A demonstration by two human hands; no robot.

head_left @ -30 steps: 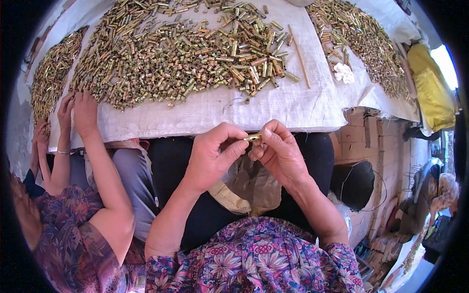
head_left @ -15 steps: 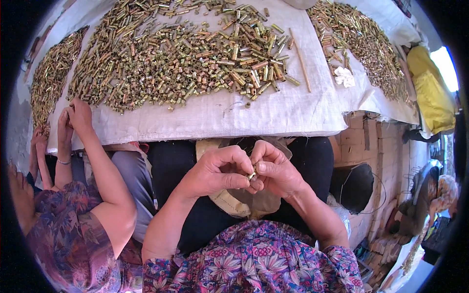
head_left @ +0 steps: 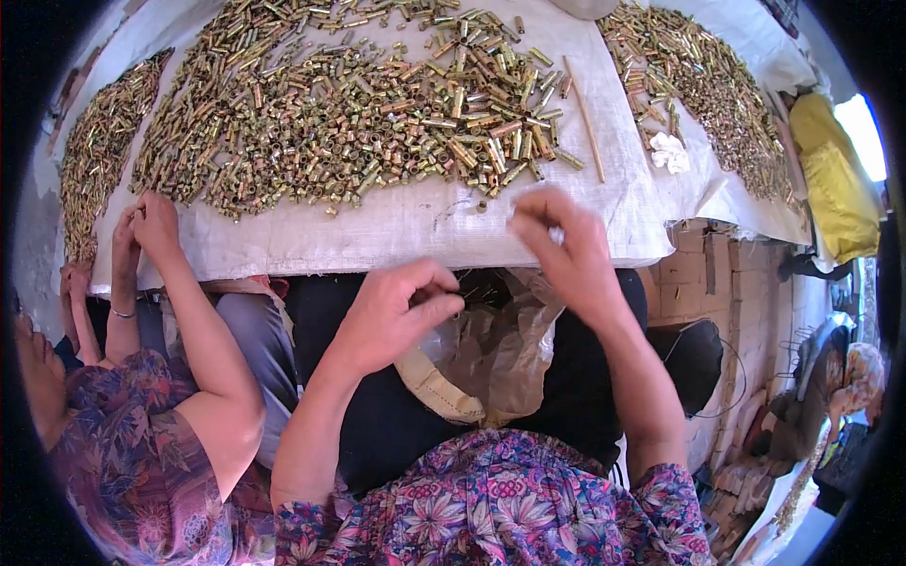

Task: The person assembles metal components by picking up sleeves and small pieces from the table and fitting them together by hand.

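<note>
My left hand [head_left: 401, 311] hovers over the left side of a sack with a clear plastic liner [head_left: 514, 354], which lies open between my knees. Its thumb and forefinger are curved with a gap between them, and nothing shows in that gap. Inside the sack's dark mouth a few small metal pieces [head_left: 484, 291] glint. My right hand [head_left: 566, 245] is raised over the table's front edge, its fingers bent and smeared by motion. Beyond it, a large heap of brass-coloured metal tubes and short sleeves [head_left: 349, 123] covers much of the white woven sheet [head_left: 425, 226].
At the left, a co-worker's hands [head_left: 146, 226] are at the table edge. More metal tubes [head_left: 698, 75] lie at the right, near a thin stick [head_left: 585, 118] and a crumpled white scrap [head_left: 668, 153]. A black container [head_left: 694, 363] stands on the floor beside my right knee.
My hands were together over the sack, holding a small brass-coloured metal piece. They have parted: the right has swung up and forward toward the table, the left has shifted slightly left.
</note>
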